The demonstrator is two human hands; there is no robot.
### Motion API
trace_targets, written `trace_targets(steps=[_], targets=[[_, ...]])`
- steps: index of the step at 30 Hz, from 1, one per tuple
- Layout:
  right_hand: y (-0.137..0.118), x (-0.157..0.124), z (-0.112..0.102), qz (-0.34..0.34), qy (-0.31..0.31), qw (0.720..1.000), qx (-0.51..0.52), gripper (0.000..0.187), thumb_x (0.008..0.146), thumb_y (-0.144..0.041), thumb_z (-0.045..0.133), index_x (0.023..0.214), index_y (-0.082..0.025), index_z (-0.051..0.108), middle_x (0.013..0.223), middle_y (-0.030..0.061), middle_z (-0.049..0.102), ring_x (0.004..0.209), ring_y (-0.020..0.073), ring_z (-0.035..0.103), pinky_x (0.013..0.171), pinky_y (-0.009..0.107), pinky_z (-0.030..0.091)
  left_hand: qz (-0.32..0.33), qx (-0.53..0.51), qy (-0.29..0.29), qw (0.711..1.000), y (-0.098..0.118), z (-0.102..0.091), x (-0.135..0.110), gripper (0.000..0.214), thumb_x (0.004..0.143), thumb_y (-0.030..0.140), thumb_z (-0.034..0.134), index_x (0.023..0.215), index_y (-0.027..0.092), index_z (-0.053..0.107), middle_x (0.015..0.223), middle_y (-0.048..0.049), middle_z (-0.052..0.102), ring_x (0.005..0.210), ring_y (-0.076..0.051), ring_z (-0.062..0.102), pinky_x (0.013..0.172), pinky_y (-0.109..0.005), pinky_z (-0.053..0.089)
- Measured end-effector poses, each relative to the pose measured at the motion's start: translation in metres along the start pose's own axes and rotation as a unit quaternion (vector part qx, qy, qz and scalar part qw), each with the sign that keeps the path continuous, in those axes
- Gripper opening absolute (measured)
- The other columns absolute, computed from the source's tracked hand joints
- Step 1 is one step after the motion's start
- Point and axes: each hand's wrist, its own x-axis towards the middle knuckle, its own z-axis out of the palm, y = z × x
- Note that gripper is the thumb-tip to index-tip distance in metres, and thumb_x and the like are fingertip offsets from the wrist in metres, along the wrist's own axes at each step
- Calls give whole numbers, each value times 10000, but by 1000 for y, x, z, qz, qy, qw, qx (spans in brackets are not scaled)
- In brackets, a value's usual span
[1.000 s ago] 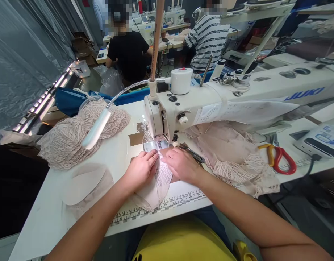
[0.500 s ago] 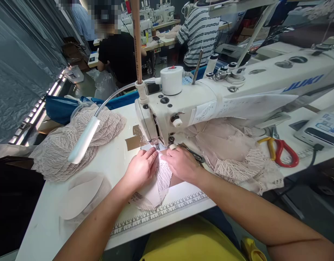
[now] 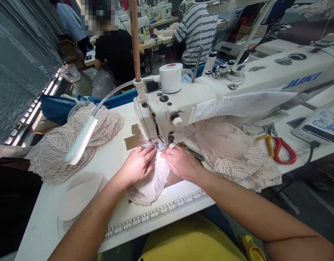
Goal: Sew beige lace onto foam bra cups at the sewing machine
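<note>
**A:** Wide view first: the long white tabletop [image 3: 47,224], and across it the big white industrial sewing machine [image 3: 237,94].

**B:** There's a heap of pale pink lace pieces [image 3: 74,145] to its left, below the white gooseneck lamp [image 3: 81,141]. A second rumpled pink lace pile [image 3: 232,152] sits under the machine's arm.

**A:** Now the hands. The left hand [image 3: 137,165] and right hand [image 3: 180,161] lie side by side, palms down, right in front of the needle.

**B:** Gripping anything?

**A:** No. The fingers [image 3: 147,152] are stretched out almost flat. They're pressing the small pale pink lace-covered cup piece [image 3: 156,177] onto the tabletop, not pinching it. The piece lies under and between both hands, with its far edge at the little metal presser foot [image 3: 155,145].

**B:** I'd judge this as mid-seam, with the piece being fed along that edge.

**A:** Agreed. Carrying on calls for even pressure from both hands, the edge lined up with the foot and fingertips clear of the needle
</note>
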Motion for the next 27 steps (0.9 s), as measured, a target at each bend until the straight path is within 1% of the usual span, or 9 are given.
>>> trace_targets(steps=[3, 6, 9, 11, 14, 19, 22, 24, 27], targets=[[3, -3, 2, -14, 23, 999, 23, 264, 900, -155, 481, 1016, -232, 705, 814, 40, 615, 776, 184, 499, 705, 306, 335, -9, -2, 9, 1000, 2, -3, -7, 471, 791, 85, 484, 1252, 98, 575, 1359, -163, 527, 1109, -304, 539, 884, -451, 493], [7, -5, 4, -21, 53, 997, 46, 253, 900, -142, 480, 970, -197, 717, 817, 50, 632, 809, 181, 523, 761, 295, 372, -8, -32, 38, 999, 12, -8, -15, 423, 806, 57, 456, 1198, 131, 595, 1301, -144, 561, 1124, -278, 531, 908, -428, 485], [10, -6, 6, -23, 66, 995, 64, 251, 884, -122, 487, 965, -183, 717, 842, 52, 656, 833, 181, 546, 796, 295, 394, -15, -56, 33, 998, 25, -11, -19, 272, 873, 177, 496, 1112, 159, 623, 1109, -118, 637, 982, -252, 573, 841, -400, 492], [11, -6, 5, -23, 66, 995, 78, 253, 862, -105, 497, 962, -181, 716, 861, 49, 668, 841, 182, 559, 801, 295, 404, -30, -48, 25, 998, 33, -9, -19, 194, 903, 248, 494, 975, 159, 651, 925, -98, 648, 844, -233, 570, 737, -374, 482], [10, -7, -1, -20, 57, 993, 99, 264, 851, -88, 491, 959, -176, 715, 878, 48, 679, 851, 178, 574, 785, 285, 416, -50, -37, 41, 997, 37, -1, -18, 245, 933, 216, 426, 802, 158, 625, 765, -73, 611, 716, -206, 516, 643, -341, 431], [3, -11, -17, -47, 9, 991, 125, 244, 888, -138, 483, 986, -180, 702, 888, 47, 676, 838, 170, 573, 742, 273, 406, -49, -68, 79, 993, 33, 9, -21, 214, 926, 190, 416, 794, 159, 581, 760, -67, 604, 724, -205, 502, 652, -334, 412], [-5, -17, -22, -103, -66, 988, 91, 225, 871, -146, 508, 1006, -187, 684, 838, 48, 642, 797, 179, 541, 698, 284, 367, -61, -95, 86, 990, 30, 8, -24, 196, 921, 191, 408, 794, 167, 555, 758, -62, 590, 729, -207, 506, 659, -340, 419], [-10, -22, -22, -116, -112, 986, 50, 234, 828, -107, 522, 990, -186, 672, 812, 48, 607, 759, 180, 506, 649, 288, 324, -76, -132, 84, 985, 28, 7, -25, 171, 910, 185, 417, 789, 174, 538, 745, -51, 575, 713, -199, 507, 650, -333, 428], [-17, -33, -18, -98, -110, 989, 18, 291, 782, -53, 513, 1007, -181, 646, 857, 52, 592, 769, 183, 471, 641, 296, 293, -71, -179, 88, 977, 24, 5, -28, 127, 898, 167, 436, 843, 172, 550, 804, -55, 598, 762, -194, 542, 686, -325, 451]])
